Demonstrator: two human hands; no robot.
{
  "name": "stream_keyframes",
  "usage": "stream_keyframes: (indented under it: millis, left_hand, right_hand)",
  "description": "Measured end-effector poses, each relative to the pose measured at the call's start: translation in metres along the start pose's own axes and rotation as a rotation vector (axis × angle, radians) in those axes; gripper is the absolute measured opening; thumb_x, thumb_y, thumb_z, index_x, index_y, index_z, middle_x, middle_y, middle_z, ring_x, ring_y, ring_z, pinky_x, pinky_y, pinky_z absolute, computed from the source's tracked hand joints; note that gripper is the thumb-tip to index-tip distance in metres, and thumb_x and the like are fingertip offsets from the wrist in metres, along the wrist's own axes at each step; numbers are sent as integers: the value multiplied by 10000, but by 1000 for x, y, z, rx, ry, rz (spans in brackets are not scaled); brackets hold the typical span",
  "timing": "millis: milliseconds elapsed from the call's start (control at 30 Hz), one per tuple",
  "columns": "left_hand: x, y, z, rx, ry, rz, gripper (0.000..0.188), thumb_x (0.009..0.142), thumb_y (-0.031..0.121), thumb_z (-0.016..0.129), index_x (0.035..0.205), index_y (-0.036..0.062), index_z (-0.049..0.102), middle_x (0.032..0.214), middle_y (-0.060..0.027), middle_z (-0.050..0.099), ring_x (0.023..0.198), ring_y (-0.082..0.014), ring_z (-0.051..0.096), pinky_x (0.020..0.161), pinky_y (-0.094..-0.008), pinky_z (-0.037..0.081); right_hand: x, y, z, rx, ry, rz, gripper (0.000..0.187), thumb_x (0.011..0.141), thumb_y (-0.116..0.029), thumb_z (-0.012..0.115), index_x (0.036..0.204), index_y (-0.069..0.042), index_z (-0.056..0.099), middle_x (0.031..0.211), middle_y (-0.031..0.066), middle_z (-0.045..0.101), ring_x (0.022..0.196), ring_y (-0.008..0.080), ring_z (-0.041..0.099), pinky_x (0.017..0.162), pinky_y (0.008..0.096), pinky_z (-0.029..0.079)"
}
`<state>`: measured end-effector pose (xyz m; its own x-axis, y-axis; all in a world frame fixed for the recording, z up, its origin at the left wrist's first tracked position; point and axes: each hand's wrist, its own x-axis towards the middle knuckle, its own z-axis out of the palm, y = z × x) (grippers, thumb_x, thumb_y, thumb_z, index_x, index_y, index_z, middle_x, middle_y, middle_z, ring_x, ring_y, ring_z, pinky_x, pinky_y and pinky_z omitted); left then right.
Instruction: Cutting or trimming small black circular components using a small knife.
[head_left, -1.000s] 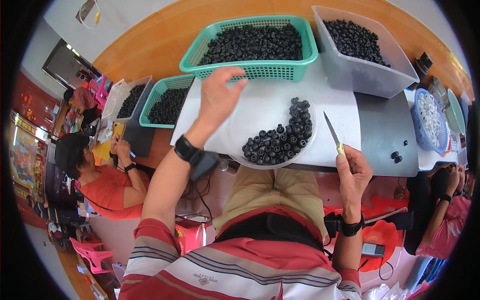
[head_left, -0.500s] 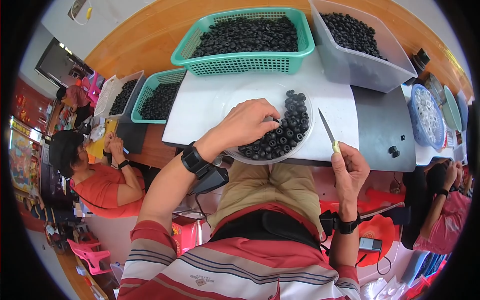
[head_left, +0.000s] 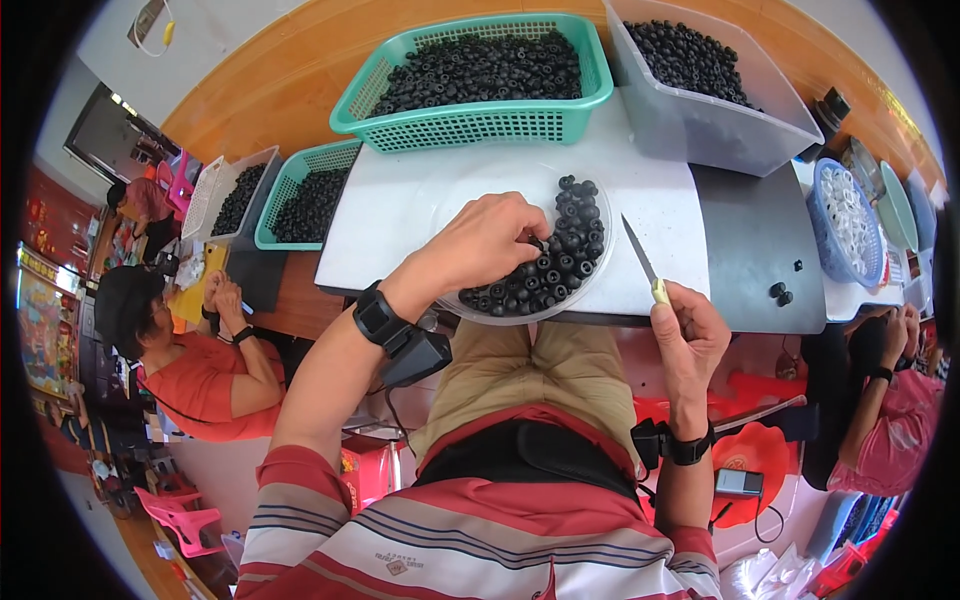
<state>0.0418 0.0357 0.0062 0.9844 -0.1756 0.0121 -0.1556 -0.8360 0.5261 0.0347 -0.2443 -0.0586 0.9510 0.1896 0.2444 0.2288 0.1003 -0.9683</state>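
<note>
Black rounded parts with holes [head_left: 572, 262], like small rubber grommets, lie along the right and near sides of a clear round tray [head_left: 432, 205]. Over this pile, the thumb and fingers of my left hand [head_left: 492, 238] are pinched together on one such black part, mostly hidden by the fingertips. To the right of the tray my right hand [head_left: 690, 325] is closed round the pale yellow handle of a small knife [head_left: 641, 253]. Its blade points up and away from me, apart from the black parts.
Beyond the tray stand a green basket [head_left: 470, 130] and a translucent bin [head_left: 720, 135], both full of black parts. A smaller green basket [head_left: 310, 160] is at left. Loose black parts [head_left: 780, 293] lie on the dark mat [head_left: 745, 240]. People sit at both sides.
The whole view has shifted slightly left and up. My left hand still pinches at the pile, and my right hand keeps its hold on the knife.
</note>
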Motion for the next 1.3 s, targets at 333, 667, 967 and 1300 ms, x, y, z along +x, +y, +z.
stream_keyframes:
  millis: [333,667,967,1300]
  left_hand:
    - [-3,-6,-1,-485,144,-161,119,800,19,754,911,-1,717,767,-17,679,719,-63,624,647,-205,484]
    - [-24,9,1,-1183,195,-216,153,870,28,712,1007,-29,679,936,-96,698,829,-149,692,784,-276,602]
    - [-33,23,22,-1668,106,-141,173,923,69,651,1076,-7,627,1059,-124,674,984,-204,682,877,-313,601]
    - [-38,32,30,-1790,89,-110,198,939,27,594,1135,-1,595,1115,-135,655,1028,-220,668,922,-343,586]
  right_hand:
    - [-2,0,1,5,-13,5,262,889,-95,726,1105,41,668,935,22,660,817,63,571,738,199,444]
    - [2,-9,17,29,-65,-45,241,872,-96,743,1071,25,681,894,12,664,788,59,573,706,199,446]
    - [4,-15,31,-70,-152,-140,264,850,-115,762,1056,27,679,863,62,682,735,90,584,661,228,457]
    - [4,-19,29,-183,-158,-326,279,818,-104,778,1052,6,674,779,82,647,654,129,573,597,255,442]
